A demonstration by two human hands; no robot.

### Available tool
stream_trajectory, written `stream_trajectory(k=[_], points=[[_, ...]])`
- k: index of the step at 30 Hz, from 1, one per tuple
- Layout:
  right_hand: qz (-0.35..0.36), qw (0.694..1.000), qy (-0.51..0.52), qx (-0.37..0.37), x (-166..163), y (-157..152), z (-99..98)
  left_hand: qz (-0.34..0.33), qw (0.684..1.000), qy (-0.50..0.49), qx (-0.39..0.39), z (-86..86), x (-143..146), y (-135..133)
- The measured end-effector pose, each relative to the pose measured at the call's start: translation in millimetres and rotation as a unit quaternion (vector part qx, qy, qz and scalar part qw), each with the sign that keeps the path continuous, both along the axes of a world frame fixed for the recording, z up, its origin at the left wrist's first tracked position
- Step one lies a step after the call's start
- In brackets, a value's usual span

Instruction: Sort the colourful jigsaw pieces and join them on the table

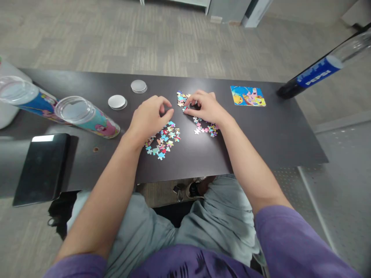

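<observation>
The person wears a purple short-sleeved shirt (292, 239) with a dark print at the front. Both forearms are bare. Pale grey-green trousers (223, 216) cover the legs.

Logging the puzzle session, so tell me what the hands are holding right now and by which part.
The right hand pinches a puzzle piece by its edge; whether the left hand holds anything cannot be told.

dark table (261, 139), grey carpet floor (116, 34)

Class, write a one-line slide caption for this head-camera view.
Both hands, left hand and right hand, sort loose puzzle pieces on a dark table.
</observation>
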State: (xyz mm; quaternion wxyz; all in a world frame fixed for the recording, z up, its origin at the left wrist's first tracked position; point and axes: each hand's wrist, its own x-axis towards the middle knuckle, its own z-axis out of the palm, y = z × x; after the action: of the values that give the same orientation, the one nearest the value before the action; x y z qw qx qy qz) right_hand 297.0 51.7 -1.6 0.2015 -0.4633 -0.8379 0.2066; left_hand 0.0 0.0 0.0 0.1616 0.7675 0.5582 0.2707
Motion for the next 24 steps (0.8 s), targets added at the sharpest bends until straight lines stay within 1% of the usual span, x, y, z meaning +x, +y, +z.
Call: stream_trajectory(k=[3, 6, 9, 13, 19, 21, 24], points=[[0.016, 1.000, 0.008, -0.013, 5, 1, 3.7, -0.056, 0.998, 0.025, 0.016, -5.6, 3, 1], [0.008, 1.000, 0.020, -0.012, 10, 3, 5.3, -0.099, 0.992, 0.072, 0.028, -8.2, 7, 1], [0.000, 1.000, 0.016, -0.013, 12, 3, 5.7, -0.096, 0.990, 0.104, 0.017, -7.4, 10, -1], [0.016, 0.999, 0.010, -0.026, 10, 2, 6.4, -0.081, 0.991, 0.108, 0.003, -4.6, 11, -2], [0.100, 0.992, 0.047, -0.058, 8, 2, 7.6, -0.078, 0.993, 0.088, -0.008, -1.6, 15, -5], [0.085, 0.993, 0.059, -0.048, 9, 3, 6.7, -0.090, 0.993, 0.077, -0.012, -0.7, 18, -6], [0.020, 0.998, 0.053, -0.010, 9, 4, 4.1, -0.108, 0.992, 0.063, -0.012, 0.7, 20, -7]])
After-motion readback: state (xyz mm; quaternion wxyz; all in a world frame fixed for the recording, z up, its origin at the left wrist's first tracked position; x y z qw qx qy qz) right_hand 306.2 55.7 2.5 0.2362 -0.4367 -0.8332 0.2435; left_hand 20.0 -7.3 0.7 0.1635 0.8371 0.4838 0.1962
